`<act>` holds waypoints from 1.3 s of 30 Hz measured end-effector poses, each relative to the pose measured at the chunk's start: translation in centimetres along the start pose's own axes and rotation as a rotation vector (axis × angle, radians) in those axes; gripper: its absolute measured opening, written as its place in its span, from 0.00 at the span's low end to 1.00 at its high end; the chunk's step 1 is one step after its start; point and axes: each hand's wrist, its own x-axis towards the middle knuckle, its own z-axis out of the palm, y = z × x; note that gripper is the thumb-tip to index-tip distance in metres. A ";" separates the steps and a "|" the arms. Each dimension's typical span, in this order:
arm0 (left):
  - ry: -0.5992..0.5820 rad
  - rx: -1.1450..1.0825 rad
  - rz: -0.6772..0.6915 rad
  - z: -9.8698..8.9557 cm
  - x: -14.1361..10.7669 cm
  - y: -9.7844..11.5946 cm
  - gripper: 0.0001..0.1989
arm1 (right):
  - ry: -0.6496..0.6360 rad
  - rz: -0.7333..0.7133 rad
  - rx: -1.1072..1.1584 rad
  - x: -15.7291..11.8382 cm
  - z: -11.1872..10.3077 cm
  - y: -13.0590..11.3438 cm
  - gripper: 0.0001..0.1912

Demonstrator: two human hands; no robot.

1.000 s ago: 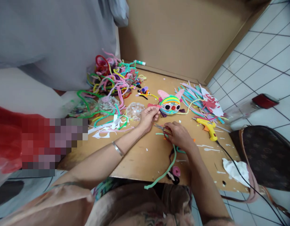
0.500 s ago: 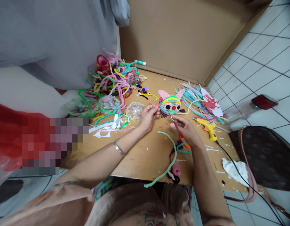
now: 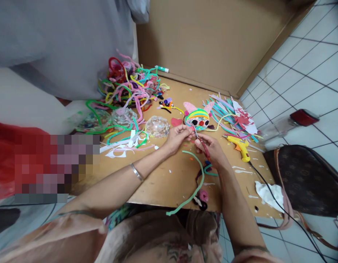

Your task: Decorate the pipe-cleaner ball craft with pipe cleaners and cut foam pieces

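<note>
My left hand (image 3: 179, 138) pinches a small piece of red paper (image 3: 191, 128) between thumb and fingertips. In my right hand (image 3: 211, 148) is a pair of scissors (image 3: 204, 144) with red handles, its blades reaching to the paper at my left fingertips. Just beyond both hands lies a colourful animal face (image 3: 197, 118) with pink ears, black eyes and a red nose. Another red paper piece (image 3: 177, 122) rests on the table behind my left hand. Small red scraps lie under the hands. A light green pipe cleaner (image 3: 200, 186) curves across the table in front of me.
A tangled heap of pipe cleaners (image 3: 130, 84) is at the back left, near clear plastic domes (image 3: 158, 126). On the right are a bundle of pipe cleaners (image 3: 220, 111), a yellow glue gun (image 3: 241, 146) with its cord, a crumpled tissue (image 3: 269, 195) and a brown bag (image 3: 303, 179).
My left hand has moved slightly right and down with the red paper, meeting the scissors' blades. Another red piece now shows behind it. The view has shifted a little.
</note>
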 end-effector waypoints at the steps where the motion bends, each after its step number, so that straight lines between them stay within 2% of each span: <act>1: -0.010 0.007 0.003 0.0 0.0 0.0 0.18 | 0.004 0.004 0.005 0.0 0.0 -0.1 0.35; 7: -0.021 0.025 0.005 0.1 -0.2 0.1 0.18 | 0.003 0.021 -0.006 -0.3 -0.2 -0.5 0.34; 15: -0.053 0.032 -0.016 -0.1 0.0 0.3 0.16 | 0.027 0.048 -0.038 -0.6 -0.3 -1.0 0.38; 22: -0.070 0.040 -0.032 -0.3 0.2 0.5 0.16 | 0.005 0.049 -0.031 -0.6 -0.5 -1.1 0.36; 28: -0.026 0.035 0.007 -0.7 0.6 0.5 0.19 | 0.000 0.065 -0.048 -0.7 -0.7 -1.2 0.36; 39: -0.034 0.058 0.050 -0.8 0.8 0.5 0.20 | 0.001 0.104 -0.059 -0.8 -0.8 -1.5 0.36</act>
